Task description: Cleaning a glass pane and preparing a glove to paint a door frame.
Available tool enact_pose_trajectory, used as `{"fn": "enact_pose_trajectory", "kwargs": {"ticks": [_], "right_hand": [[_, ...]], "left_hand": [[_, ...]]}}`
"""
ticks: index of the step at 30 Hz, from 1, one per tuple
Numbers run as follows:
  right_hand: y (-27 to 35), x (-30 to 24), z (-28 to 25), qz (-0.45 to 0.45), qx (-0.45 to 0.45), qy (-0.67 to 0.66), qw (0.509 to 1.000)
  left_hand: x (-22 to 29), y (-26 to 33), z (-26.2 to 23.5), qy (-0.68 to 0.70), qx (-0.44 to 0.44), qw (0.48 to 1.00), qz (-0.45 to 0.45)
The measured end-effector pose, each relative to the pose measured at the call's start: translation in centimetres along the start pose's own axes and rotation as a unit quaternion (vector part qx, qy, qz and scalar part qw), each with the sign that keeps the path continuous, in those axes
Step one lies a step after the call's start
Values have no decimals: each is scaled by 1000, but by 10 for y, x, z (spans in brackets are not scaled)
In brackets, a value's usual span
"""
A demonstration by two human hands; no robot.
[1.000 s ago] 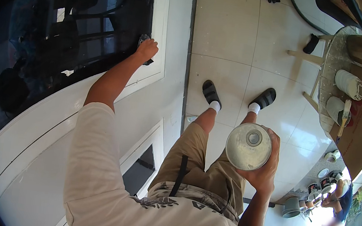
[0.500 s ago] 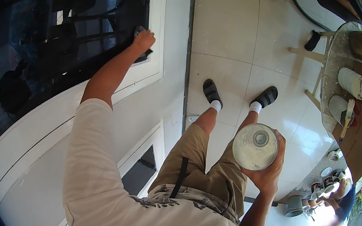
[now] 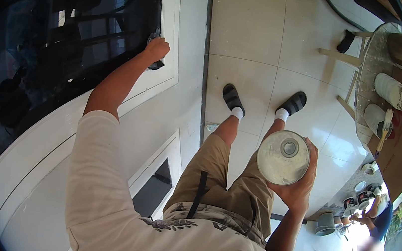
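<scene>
Evidently, the dark glass pane (image 3: 69, 54) is taking up much of the left side, and the white frame (image 3: 170, 16) is bordering its right-hand end; good work here would probably mean following that seam evenly and treating the glossy surface gently. Well apart from it, the round can (image 3: 281, 163) is resting in the right hand (image 3: 302, 185), which is gripping its side in front of the body; holding it level, clear of the frame, seems wise. The left hand (image 3: 158, 48) is clutching a dark wad (image 3: 156, 65), fingers folded over it, where glass and frame are meeting; whether it is cloth or plastic, I cannot tell. Spreading it flat instead of bunching it would likely be giving steadier contact near the corner. Smallest, the round cap (image 3: 289, 147) is sitting off-centre on the can; how tightly it is closing the opening is not showing, so avoiding any tilt would be prudent.
</scene>
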State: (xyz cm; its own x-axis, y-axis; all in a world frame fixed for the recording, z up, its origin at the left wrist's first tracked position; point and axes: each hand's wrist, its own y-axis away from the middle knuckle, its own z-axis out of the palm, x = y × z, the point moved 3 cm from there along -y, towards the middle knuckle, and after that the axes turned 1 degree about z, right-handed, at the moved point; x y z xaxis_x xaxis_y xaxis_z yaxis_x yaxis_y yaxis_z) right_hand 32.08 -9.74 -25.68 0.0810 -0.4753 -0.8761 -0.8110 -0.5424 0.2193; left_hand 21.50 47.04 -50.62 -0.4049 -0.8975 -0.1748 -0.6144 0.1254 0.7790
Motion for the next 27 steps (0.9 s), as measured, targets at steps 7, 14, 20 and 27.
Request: {"fn": "enact_pose_trajectory", "kwargs": {"ticks": [7, 14, 20, 27], "right_hand": [[-1, 3, -1, 22, 6, 3, 1000], [-1, 8, 5, 34, -6, 9, 999], [0, 6, 6, 43, 0, 2, 999], [-1, 5, 2, 36, -3, 9, 999]], "left_hand": [[6, 8, -1, -26, 29, 999, -4], [-24, -10, -24, -33, 94, 990, -97], [-21, -9, -29, -12, 48, 998, -30], [13, 10, 8, 5, -65, 997, 46]]}}
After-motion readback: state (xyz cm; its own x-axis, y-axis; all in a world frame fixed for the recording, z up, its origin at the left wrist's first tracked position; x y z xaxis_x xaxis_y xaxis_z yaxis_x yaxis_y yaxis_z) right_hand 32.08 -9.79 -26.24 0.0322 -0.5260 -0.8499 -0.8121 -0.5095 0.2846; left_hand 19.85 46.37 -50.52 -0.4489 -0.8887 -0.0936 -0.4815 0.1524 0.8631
